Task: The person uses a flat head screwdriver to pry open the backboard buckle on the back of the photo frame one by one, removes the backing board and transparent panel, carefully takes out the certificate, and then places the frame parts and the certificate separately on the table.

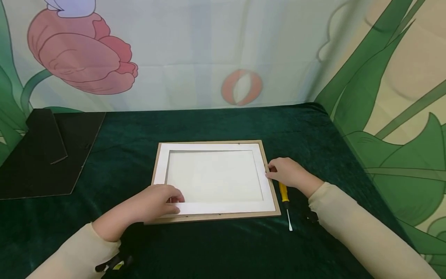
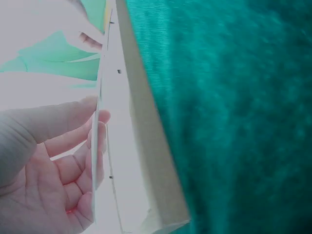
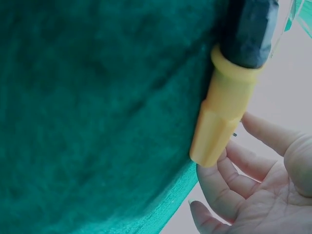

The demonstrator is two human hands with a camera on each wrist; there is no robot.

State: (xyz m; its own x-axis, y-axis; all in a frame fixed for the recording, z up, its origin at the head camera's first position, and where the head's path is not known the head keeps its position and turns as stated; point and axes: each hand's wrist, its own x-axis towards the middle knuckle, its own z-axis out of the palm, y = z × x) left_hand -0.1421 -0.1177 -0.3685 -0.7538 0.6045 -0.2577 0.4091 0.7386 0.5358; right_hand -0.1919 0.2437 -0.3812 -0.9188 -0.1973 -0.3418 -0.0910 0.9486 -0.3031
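Dark green cloth covers the one surface (image 1: 195, 248) in front of you, and behind it hangs a pale printed backdrop (image 1: 195, 50) with one pink flower (image 1: 80, 54) and one orange-red ring (image 1: 228, 87); large green leaves (image 1: 362, 85) are printed at the right. One light wooden frame (image 1: 244, 215) lies flat at the middle of the surface, and within its four sides you have one white mat (image 1: 209, 208) with a single rectangular window. Three small dark marks show along the frame in the left wrist view.

Both your hands are at work. Your left hand (image 1: 158, 199) pinches the mat's near border toward its left corner, thumb on one side and curled fingertips on the other. Your right hand (image 1: 289, 171) has its thumb and bent fingers at the right edge of frame and mat; you cannot tell which of the two it grips. Just beside it lies one yellow-handled screwdriver (image 1: 284, 193), blade toward you. Well apart at the far left is one black board (image 1: 52, 178) with one flap (image 1: 48, 135).
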